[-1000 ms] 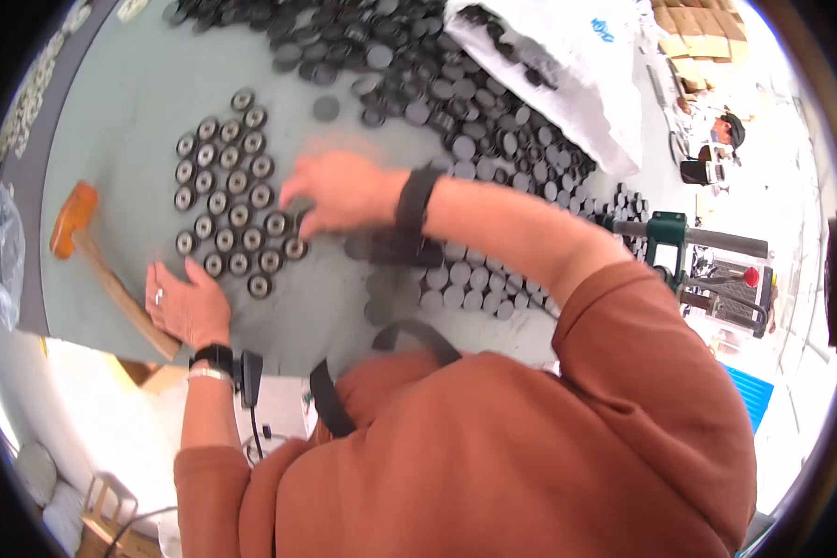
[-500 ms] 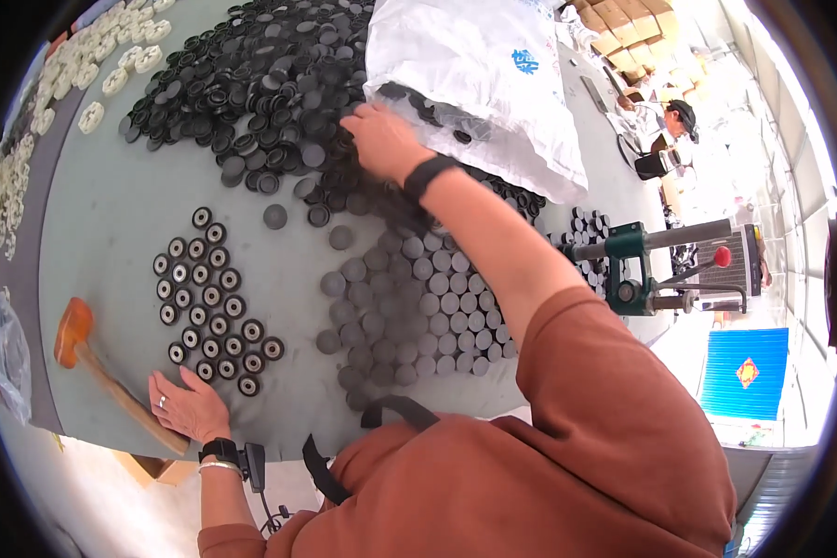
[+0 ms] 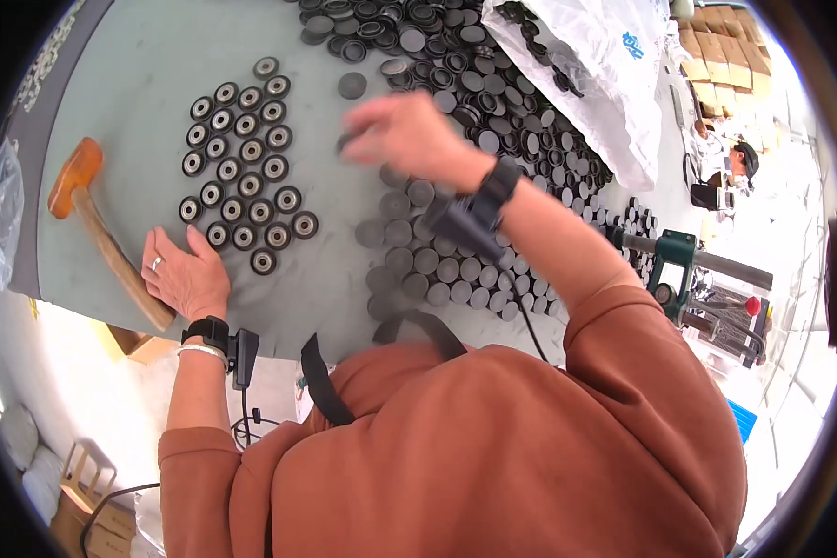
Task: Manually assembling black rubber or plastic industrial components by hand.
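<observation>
My left hand (image 3: pixel 188 277) lies on the table with fingers spread and nothing in it, touching or just beside the lower edge of a cluster of black rollers with metal bearing centres (image 3: pixel 249 184). Beside it rests a mallet (image 3: pixel 108 247) with an orange head and wooden handle. Over the middle of the table, my right hand (image 3: pixel 411 139) is blurred, its fingertips pinching a small dark piece that looks like a black round cap (image 3: pixel 346 141). Flat grey-black discs (image 3: pixel 448 271) stand in close rows below that hand. A loose pile of black caps (image 3: pixel 437 42) spreads beyond it.
A white woven sack (image 3: pixel 614 102) lies open on the pile at the far right. A green hand press (image 3: pixel 671 270) stands at the right. A clear plastic bag (image 3: pixel 2 219) hangs at the left table edge. Another person (image 3: pixel 739 163) sits far off at the right.
My right hand has come away from the pile by the sack, toward the rollers, with a small dark piece in its fingers. The view has shifted; my left hand stays beside the rollers.
</observation>
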Demonstrator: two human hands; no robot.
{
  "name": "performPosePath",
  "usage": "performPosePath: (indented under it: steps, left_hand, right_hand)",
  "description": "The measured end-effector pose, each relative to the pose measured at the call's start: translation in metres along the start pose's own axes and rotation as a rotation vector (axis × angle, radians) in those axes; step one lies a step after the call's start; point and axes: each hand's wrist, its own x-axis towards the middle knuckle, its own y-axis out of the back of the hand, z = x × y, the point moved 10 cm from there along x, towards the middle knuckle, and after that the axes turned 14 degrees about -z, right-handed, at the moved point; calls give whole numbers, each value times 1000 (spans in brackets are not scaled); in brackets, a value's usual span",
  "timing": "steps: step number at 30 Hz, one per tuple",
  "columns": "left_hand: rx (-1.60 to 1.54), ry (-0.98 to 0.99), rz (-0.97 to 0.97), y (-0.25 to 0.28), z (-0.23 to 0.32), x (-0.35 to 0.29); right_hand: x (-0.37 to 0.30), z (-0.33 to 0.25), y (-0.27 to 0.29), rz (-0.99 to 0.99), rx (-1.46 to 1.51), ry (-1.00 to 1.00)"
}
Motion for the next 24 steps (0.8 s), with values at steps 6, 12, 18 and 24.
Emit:
performPosePath:
  steps: [6,12,18,24]
  left_hand:
    - [-17,-20,3,0,3,1]
    - [-20,-39,29,1,4,0]
    - [-9,-35,31,2,3,0]
    - [-38,-40,23,11,8,-1]
  right_hand:
    - [-3,12,-86,-229,-60,-113]
    - [7,11,-96,-245,-133,-95]
    - [18,1,-90,-210,-400,-75]
    - [39,30,-108,-616,-470,-399]
